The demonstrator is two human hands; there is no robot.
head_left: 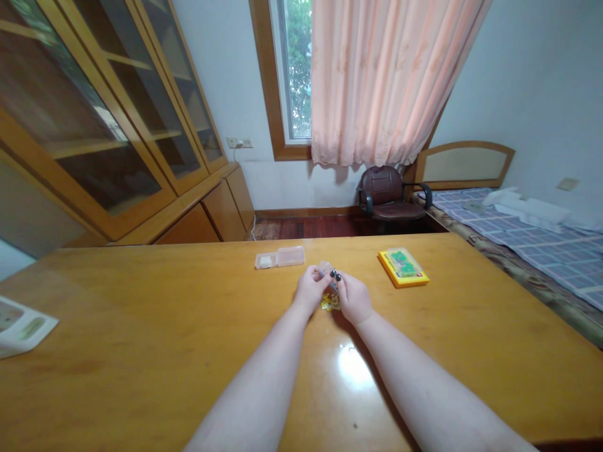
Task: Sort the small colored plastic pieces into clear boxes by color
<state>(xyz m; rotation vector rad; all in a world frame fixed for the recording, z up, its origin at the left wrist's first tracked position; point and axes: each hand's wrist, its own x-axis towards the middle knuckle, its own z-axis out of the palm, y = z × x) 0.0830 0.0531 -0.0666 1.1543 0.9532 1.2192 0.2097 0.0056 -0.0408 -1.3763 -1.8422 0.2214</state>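
Both my hands meet over the middle of the wooden table (141,326). My left hand (309,290) and my right hand (352,296) are closed together on a small clear packet (325,270) pinched between the fingertips. Under the hands lies a small yellow patterned item (330,304), partly hidden. An open clear plastic case (279,258) lies just beyond my left hand. A yellow box with a green picture (403,267) lies to the right of my right hand.
A white leaflet (21,325) lies at the table's left edge. Beyond the table are a brown office chair (389,194), a bed (527,242) on the right, glass-door cabinets (108,119) on the left, and a window with a pink curtain (386,75).
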